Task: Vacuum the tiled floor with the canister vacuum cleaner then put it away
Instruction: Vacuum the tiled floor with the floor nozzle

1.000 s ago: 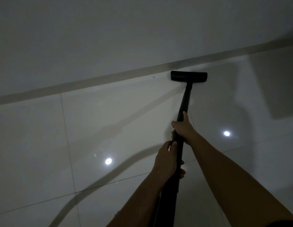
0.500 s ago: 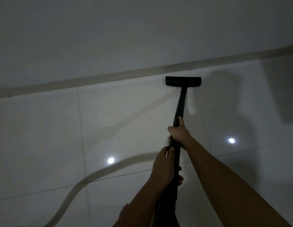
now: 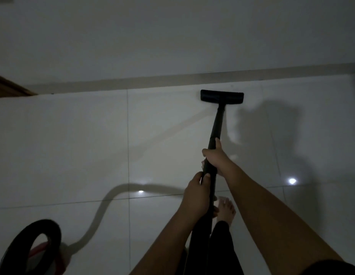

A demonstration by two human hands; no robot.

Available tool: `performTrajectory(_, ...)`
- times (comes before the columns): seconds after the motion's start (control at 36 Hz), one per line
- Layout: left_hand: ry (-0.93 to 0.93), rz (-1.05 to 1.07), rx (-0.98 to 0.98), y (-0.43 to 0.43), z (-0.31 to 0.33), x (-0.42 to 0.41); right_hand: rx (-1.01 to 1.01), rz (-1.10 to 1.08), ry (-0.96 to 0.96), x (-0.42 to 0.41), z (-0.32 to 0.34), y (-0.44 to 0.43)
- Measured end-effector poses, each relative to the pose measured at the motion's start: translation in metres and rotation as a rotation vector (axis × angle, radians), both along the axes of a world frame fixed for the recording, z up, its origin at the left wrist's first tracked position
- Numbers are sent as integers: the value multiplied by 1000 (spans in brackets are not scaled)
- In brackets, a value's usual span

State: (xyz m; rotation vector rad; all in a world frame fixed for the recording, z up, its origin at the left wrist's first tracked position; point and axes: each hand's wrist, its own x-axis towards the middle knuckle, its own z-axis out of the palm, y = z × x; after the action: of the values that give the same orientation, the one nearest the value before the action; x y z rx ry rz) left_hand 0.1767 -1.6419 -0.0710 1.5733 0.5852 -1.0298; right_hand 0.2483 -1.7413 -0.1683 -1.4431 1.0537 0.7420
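A black vacuum wand (image 3: 218, 124) runs from my hands down to a flat black floor head (image 3: 222, 96), which rests on the glossy white tiled floor (image 3: 73, 145) just short of the skirting. My right hand (image 3: 215, 157) grips the wand higher up the tube, thumb along it. My left hand (image 3: 198, 195) grips it lower, close to my body. The canister vacuum (image 3: 37, 253), red and black with a black loop handle, sits at the bottom left, partly cut off by the frame edge.
A white wall (image 3: 172, 36) with a grey skirting strip (image 3: 172, 81) bounds the floor ahead. A brown wooden edge (image 3: 10, 88) shows at far left. My bare foot (image 3: 226, 211) stands beside the wand. Ceiling lights reflect on the tiles.
The view has swung left and down, bringing the canister vacuum, my foot and the wooden edge into sight. The floor head stays near the skirting and both hands keep their grip.
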Motion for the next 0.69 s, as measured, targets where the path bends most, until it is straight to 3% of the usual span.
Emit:
performTrajectory(0.17,43,-46,-36,51,15,-24,20,-41,17,-28,5,47)
performTrajectory(0.39,93,-278,-118,141,53,-52,162,-205,35,-74,25,123)
performTrajectory(0.58,-126,-631,178,204,84,-57,340,-115,18,-99,49,174)
performTrajectory(0.69,-142,-766,314,232,94,-53,412,-23,-48,-114,62,191)
